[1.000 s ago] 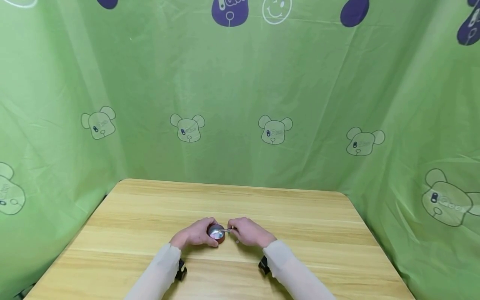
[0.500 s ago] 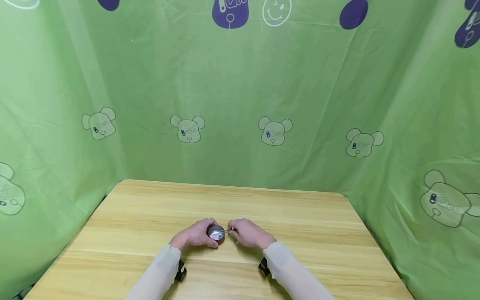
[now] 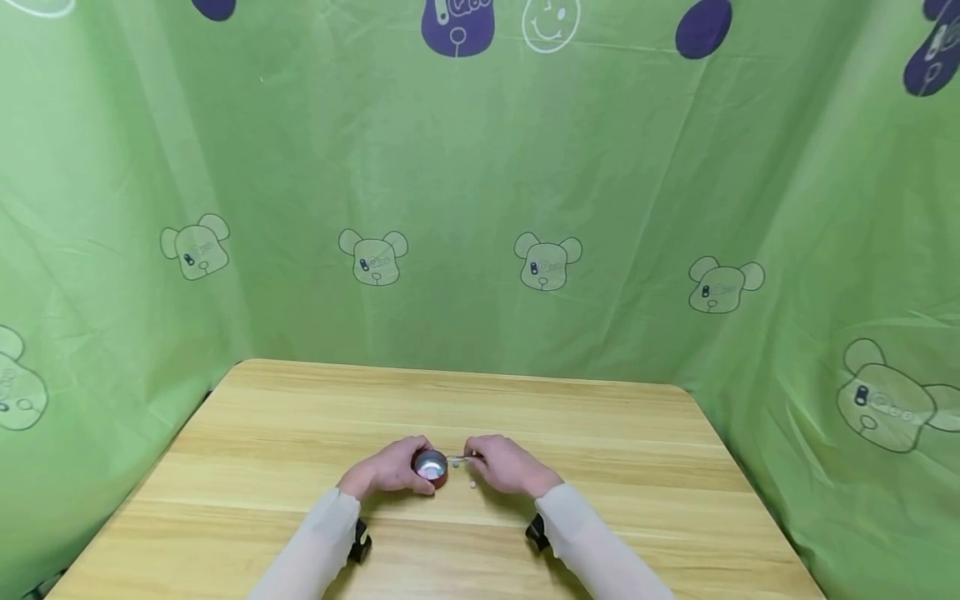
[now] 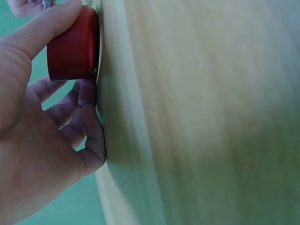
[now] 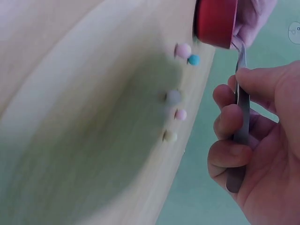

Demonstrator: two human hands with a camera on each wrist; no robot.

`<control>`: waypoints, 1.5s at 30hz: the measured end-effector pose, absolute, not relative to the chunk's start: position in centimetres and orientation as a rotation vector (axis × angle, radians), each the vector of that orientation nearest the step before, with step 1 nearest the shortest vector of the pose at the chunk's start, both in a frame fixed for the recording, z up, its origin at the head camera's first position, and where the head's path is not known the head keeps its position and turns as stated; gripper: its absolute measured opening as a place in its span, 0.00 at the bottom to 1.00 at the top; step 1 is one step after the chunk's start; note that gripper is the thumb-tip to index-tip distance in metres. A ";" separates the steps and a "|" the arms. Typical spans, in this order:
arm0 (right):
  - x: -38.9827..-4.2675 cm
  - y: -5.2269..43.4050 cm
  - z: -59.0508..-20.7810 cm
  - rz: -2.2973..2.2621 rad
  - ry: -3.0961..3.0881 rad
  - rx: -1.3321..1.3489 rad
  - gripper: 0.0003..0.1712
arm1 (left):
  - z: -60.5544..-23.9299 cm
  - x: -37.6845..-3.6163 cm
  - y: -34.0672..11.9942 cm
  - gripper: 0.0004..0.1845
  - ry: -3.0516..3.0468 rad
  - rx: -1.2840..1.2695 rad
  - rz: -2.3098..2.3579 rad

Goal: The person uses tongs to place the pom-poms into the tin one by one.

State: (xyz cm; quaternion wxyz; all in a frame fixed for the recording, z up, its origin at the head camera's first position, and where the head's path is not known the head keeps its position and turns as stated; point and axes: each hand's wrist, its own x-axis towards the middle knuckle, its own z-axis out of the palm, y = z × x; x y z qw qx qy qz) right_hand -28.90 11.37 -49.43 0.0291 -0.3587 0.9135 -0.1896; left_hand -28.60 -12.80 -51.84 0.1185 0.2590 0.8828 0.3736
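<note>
My left hand (image 3: 386, 472) grips a small red cup (image 3: 431, 467) with a shiny inside, standing on the wooden table (image 3: 300, 433). In the left wrist view the thumb (image 4: 44, 26) presses the red cup (image 4: 72, 44) from the side and the other fingers curl behind it. My right hand (image 3: 512, 465) pinches a slim metal tool (image 3: 467, 457) whose tip points at the cup's rim. In the right wrist view the metal tool (image 5: 241, 110) lies across the right hand (image 5: 267, 145), its tip next to the red cup (image 5: 216, 21). Several small coloured beads (image 5: 174, 97) lie on the table beside the cup.
Green cloth printed with bears (image 3: 547, 262) hangs close behind and on both sides of the table. A black wrist camera (image 3: 360, 542) sits under each sleeve. The table's far edge (image 3: 465, 367) runs just before the cloth.
My right hand has shifted slightly right, drawing the tool's tip out of the cup. Beads now show on the table between cup and right hand. The left hand has stayed put.
</note>
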 end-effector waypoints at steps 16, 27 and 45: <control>-28.9 15.5 -49.1 -0.559 2.873 -1.035 0.05 | -52.0 -28.6 -12.8 0.26 2.576 0.732 1.099; -28.7 17.6 -49.8 -0.558 2.855 -0.993 0.04 | -52.0 -28.7 -12.8 0.26 2.577 0.721 1.093; -28.3 17.7 -50.0 -0.568 2.829 -1.008 0.04 | -52.0 -28.7 -12.7 0.26 2.576 0.716 1.090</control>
